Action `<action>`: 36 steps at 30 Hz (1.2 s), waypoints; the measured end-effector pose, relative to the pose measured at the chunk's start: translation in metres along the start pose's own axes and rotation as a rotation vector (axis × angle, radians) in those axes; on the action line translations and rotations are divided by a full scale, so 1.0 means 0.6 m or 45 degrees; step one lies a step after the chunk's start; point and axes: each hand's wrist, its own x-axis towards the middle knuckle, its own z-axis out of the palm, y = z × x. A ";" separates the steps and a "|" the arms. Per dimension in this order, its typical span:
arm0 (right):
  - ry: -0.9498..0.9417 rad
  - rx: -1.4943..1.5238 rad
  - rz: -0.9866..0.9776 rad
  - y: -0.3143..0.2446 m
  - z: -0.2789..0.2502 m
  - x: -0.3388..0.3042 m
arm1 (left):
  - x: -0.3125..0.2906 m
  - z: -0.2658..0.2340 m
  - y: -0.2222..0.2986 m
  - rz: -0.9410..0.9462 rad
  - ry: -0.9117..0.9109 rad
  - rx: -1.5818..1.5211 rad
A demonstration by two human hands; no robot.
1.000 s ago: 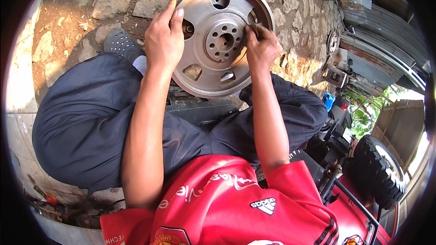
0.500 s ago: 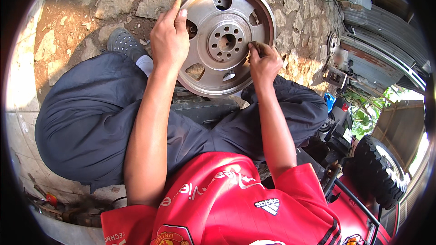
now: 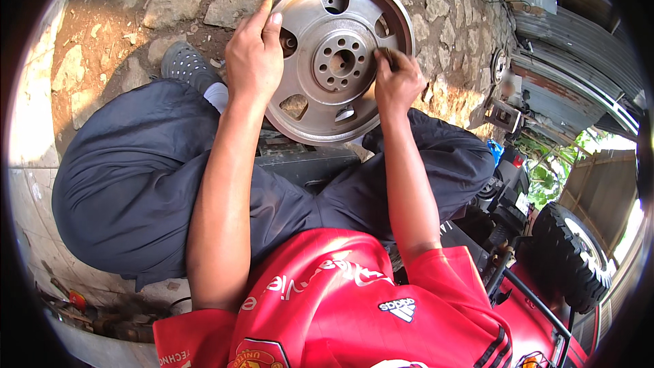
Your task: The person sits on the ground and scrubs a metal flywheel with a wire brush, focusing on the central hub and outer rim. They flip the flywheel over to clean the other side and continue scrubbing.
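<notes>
A metal flywheel (image 3: 306,82) with a toothed rim, several cut-outs and a ring of bolt holes round its hub stands tilted in front of my knees. My left hand (image 3: 255,51) grips its left side, with fingers and thumb at the rim. Over the right part of the flywheel's face, my right hand (image 3: 398,78) is closed in a pinch, fingertips close beside the raised hub. Between those fingertips sits a small, thin brownish piece, mostly hidden, whose kind I cannot make out.
Under the flywheel lies a dark flat-topped block (image 3: 310,165) between my legs. Stones and dirt make up the ground ahead. To the right are a red vehicle part (image 3: 528,313), a knobby black tyre (image 3: 571,255) and corrugated metal sheets (image 3: 572,44).
My right hand has moved slightly up along the flywheel's face beside the hub. The left hand keeps its grip, and the flywheel has barely shifted.
</notes>
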 end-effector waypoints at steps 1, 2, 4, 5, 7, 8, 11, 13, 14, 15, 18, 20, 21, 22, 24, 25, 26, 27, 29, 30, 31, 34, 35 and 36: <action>0.056 0.004 -0.059 -0.007 0.010 0.016 | 0.000 0.000 -0.005 0.024 0.001 0.000; 0.038 0.155 -0.035 -0.036 0.016 0.036 | -0.001 0.002 -0.009 0.047 0.008 -0.001; -0.008 0.110 -0.109 -0.057 0.024 0.054 | 0.001 -0.002 -0.006 -0.030 -0.033 -0.068; -0.022 0.105 -0.118 -0.058 0.026 0.055 | 0.003 -0.003 -0.005 -0.069 -0.043 -0.092; -0.009 0.003 -0.143 -0.029 0.008 0.038 | -0.004 -0.001 -0.001 -0.024 0.002 -0.022; -0.039 -0.054 -0.132 -0.004 0.000 0.024 | -0.002 0.000 0.002 0.001 0.026 0.010; -0.061 -0.005 -0.034 -0.004 -0.012 0.002 | -0.005 0.004 0.002 -0.014 0.015 -0.008; 0.048 0.077 -0.108 -0.020 0.014 0.029 | -0.002 0.004 -0.004 0.011 0.008 -0.028; 0.041 0.171 -0.105 -0.043 0.022 0.044 | -0.001 0.002 -0.004 -0.006 -0.013 -0.044; 0.012 0.183 -0.121 -0.065 0.032 0.055 | 0.000 -0.001 -0.004 -0.024 -0.024 -0.055; -0.017 0.127 -0.153 -0.069 0.029 0.056 | -0.003 -0.004 -0.001 -0.038 -0.034 0.000; -0.017 0.116 -0.119 -0.026 0.016 0.043 | 0.001 -0.005 0.003 -0.022 -0.002 0.010; 0.005 0.028 -0.157 -0.008 0.005 0.030 | -0.001 0.000 0.002 0.005 0.024 0.014; -0.028 0.039 -0.087 -0.006 -0.005 0.017 | -0.003 0.004 0.002 0.010 0.044 0.010; -0.028 0.097 -0.038 -0.007 0.001 0.017 | 0.000 0.003 -0.001 0.018 0.039 -0.008; 0.010 0.135 -0.048 -0.019 0.012 0.027 | 0.000 0.002 0.000 0.029 0.023 -0.020; 0.052 0.172 -0.058 -0.033 0.024 0.040 | 0.000 0.003 -0.002 0.008 0.005 -0.048; 0.056 0.192 -0.118 -0.050 0.035 0.053 | 0.001 0.003 -0.006 -0.012 -0.014 -0.076; 0.003 0.142 -0.194 -0.085 0.040 0.062 | -0.001 -0.002 -0.006 -0.043 -0.024 -0.074; -0.016 0.218 -0.201 -0.076 0.035 0.063 | -0.003 -0.001 -0.003 -0.045 -0.024 -0.049; -0.020 0.159 -0.165 -0.055 0.029 0.060 | -0.001 -0.004 0.003 -0.046 -0.018 -0.028; -0.052 -0.009 -0.144 -0.016 -0.003 0.033 | -0.003 0.003 0.002 0.017 0.037 -0.002; -0.030 0.032 -0.138 -0.015 0.001 0.034 | -0.002 0.004 0.004 -0.001 0.017 -0.002; -0.008 0.072 -0.132 -0.016 0.010 0.038 | 0.000 0.004 0.003 0.016 0.036 -0.002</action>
